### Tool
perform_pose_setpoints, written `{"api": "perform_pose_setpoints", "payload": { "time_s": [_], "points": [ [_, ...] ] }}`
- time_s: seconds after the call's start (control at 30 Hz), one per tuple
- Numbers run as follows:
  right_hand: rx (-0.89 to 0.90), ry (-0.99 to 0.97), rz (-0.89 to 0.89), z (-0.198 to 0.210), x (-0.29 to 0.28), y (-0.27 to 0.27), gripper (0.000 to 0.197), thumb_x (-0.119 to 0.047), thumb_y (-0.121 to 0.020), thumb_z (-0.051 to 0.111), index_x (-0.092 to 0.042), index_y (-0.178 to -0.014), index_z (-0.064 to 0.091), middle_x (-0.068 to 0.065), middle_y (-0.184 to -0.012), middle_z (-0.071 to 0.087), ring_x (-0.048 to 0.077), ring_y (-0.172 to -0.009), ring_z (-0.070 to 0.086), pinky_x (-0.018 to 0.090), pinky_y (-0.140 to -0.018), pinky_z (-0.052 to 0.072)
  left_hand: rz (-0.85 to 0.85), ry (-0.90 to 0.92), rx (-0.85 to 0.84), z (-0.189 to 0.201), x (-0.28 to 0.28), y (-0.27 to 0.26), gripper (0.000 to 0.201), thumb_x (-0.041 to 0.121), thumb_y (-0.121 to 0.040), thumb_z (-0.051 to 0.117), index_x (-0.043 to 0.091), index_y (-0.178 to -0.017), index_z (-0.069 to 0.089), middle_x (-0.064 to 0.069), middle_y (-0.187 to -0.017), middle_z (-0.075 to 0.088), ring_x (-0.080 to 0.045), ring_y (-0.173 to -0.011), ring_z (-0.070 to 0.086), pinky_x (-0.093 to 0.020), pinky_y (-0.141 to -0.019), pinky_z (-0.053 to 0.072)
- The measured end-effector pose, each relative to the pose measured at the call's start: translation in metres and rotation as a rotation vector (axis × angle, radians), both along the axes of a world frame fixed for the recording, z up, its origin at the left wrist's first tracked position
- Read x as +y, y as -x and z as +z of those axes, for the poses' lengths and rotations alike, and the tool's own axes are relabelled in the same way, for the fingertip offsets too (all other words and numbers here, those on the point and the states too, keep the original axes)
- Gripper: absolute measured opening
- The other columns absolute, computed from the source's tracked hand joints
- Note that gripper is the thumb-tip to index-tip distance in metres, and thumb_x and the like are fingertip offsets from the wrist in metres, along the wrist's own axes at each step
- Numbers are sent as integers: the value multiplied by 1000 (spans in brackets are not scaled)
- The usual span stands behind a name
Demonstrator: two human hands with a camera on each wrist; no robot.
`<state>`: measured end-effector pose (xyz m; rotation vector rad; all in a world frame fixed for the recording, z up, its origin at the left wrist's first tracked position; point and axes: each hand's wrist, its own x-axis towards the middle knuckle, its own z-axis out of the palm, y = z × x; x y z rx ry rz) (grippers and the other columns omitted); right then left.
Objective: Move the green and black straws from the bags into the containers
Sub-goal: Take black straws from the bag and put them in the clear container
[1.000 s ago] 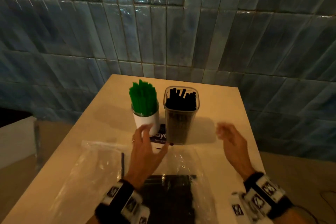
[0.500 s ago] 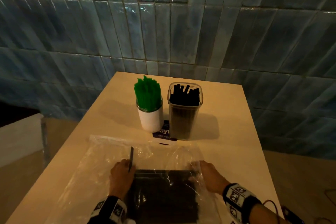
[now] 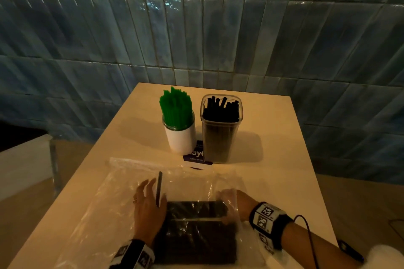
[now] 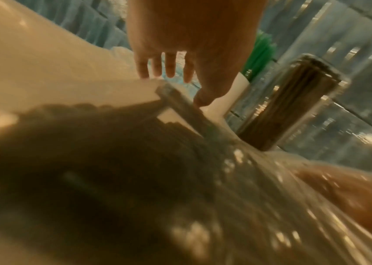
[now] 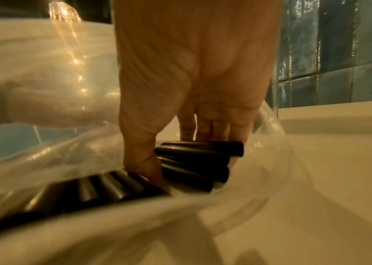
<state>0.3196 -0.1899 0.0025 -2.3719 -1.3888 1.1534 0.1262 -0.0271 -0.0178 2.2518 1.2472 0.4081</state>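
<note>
A clear plastic bag (image 3: pixel 109 207) lies flat on the near part of the table, with a stack of black straws (image 3: pixel 196 233) inside it. My left hand (image 3: pixel 150 192) presses on the bag with straight fingers, left of the stack; a single black straw (image 3: pixel 159 188) lies by its index finger. My right hand (image 3: pixel 227 200) is inside the bag's mouth. In the right wrist view its thumb and fingers grip a small bunch of black straws (image 5: pixel 203 154). Further back stand a white cup of green straws (image 3: pixel 177 111) and a clear container of black straws (image 3: pixel 220 120).
A dark printed card (image 3: pixel 196 155) lies under the two containers. The cream table (image 3: pixel 273 159) stands against a blue tiled wall (image 3: pixel 218 28), with floor dropping off on both sides. A cable runs from my right wrist band (image 3: pixel 267 220).
Both hands dropped from near the containers to the bag. My left hand settled flat on it, and my right hand went into the bag and took hold of black straws.
</note>
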Motion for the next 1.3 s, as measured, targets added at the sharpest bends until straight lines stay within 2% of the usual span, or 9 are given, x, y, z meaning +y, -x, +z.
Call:
{"api": "perform_pose_setpoints", "payload": {
  "time_s": [0.1, 0.2, 0.4, 0.53, 0.67, 0.8, 0.97, 1.1, 1.3],
  "points": [
    [112, -15, -50, 4, -1, -2, 46, -34, -78, 73, -18, -117, 56, 1, -123, 54, 17, -114, 50, 29, -100, 39, -295, -11, 98, 14, -18, 1, 81, 64, -80, 52, 29, -145, 19, 0, -155, 1, -21, -142, 5, -42, -112, 9],
    [125, 24, -23, 5, -2, -3, 52, -40, -72, 75, -22, -117, 54, 0, -122, 52, 17, -111, 50, 31, -97, 42, -562, 73, 341, 19, -34, 0, 112, 97, -51, 21, 38, -140, -13, 9, -141, -33, -11, -134, -24, -39, -110, -9],
    [171, 47, -166, -3, -5, 0, 30, -35, -78, 72, -22, -101, 60, -1, -110, 60, 16, -104, 57, 30, -97, 45, -658, 55, 549, 7, -40, -1, 130, 99, -45, 16, 24, -146, -16, -1, -141, -36, -20, -137, -26, -41, -110, -19],
    [175, 70, -160, 2, -6, -1, 24, -31, -79, 71, -24, -98, 60, -2, -108, 59, 17, -106, 56, 28, -96, 43, -677, 35, 528, 5, -40, -1, 128, 99, -47, 18, 25, -147, -14, 0, -143, -34, -14, -133, -27, -22, -91, -38],
    [103, 17, -168, 6, -13, -1, 43, -26, -84, 67, -15, -123, 53, 0, -125, 50, 14, -116, 46, 29, -107, 32, -670, 27, 532, 8, -41, -4, 130, 100, -44, 15, 25, -147, -11, 1, -143, -32, -15, -135, -25, -24, -91, -38],
    [-54, -30, -143, 1, -21, 1, 30, -27, -87, 64, -18, -115, 56, -1, -114, 55, 12, -104, 51, 23, -94, 39, -659, 56, 569, 12, -42, -4, 127, 98, -47, 17, 26, -146, -16, 1, -137, -36, -13, -132, -27, -39, -110, -20],
    [-270, 77, -2, 10, -34, -10, 28, -29, -89, 56, -20, -116, 56, 4, -114, 61, 20, -100, 60, 28, -85, 47, -639, -24, 553, 13, -41, -5, 124, 96, -61, 28, 13, -144, -10, -6, -147, -18, -26, -142, -4, -29, -103, -28],
    [-394, 120, -8, 22, -65, -30, 14, -31, -88, 50, -25, -99, 55, 3, -109, 63, 19, -93, 57, 27, -73, 40, -672, 53, 561, 4, -39, -4, 121, 92, -64, 33, 20, -143, -23, 0, -140, -35, -18, -136, -26, -26, -97, -34],
    [-456, 250, -218, 60, -125, -79, 37, -22, -87, 54, -31, -123, 53, 1, -123, 58, 19, -109, 57, 27, -91, 47, -680, 56, 563, 3, -40, -6, 128, 96, -47, 18, 23, -146, -15, -1, -140, -34, -20, -137, -26, -24, -90, -38]
  ]
}}
